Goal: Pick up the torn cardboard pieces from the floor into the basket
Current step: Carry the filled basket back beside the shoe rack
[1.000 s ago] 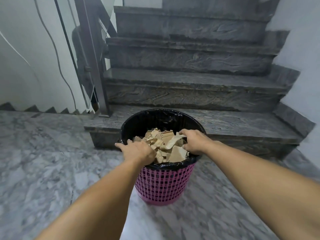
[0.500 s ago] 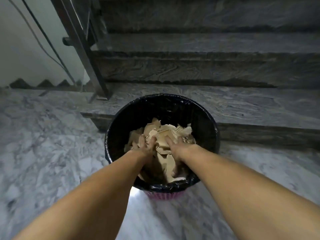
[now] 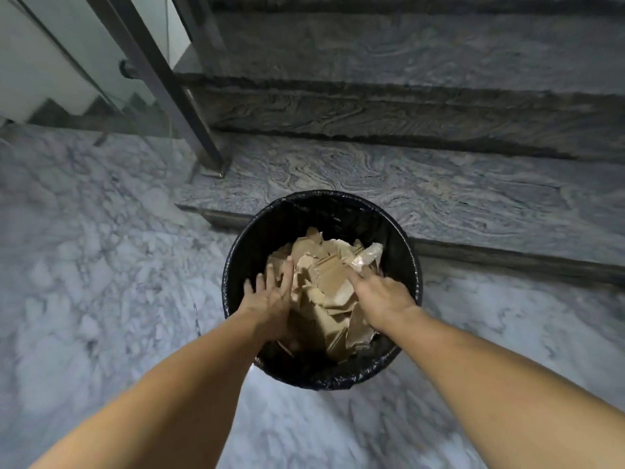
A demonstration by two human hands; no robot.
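A round basket [image 3: 233, 272] lined with a black plastic bag stands on the marble floor just in front of the lowest stair. It holds a heap of torn brown cardboard pieces [image 3: 326, 275], with a bit of clear plastic at the far right of the heap. Both my hands are inside the basket. My left hand [image 3: 270, 296] lies flat with its fingers spread on the left side of the heap. My right hand [image 3: 378, 292] presses on the right side with fingers extended. Neither hand holds a piece.
Grey veined stone stairs [image 3: 406, 184] rise right behind the basket. A metal railing post [image 3: 176, 96] with a glass panel stands at the stairs' left end. White marble floor [image 3: 101, 265] spreads to the left and right of the basket.
My head has tilted further down over the basket. Both hands went from the basket's rim into the basket and now press flat on the cardboard heap.
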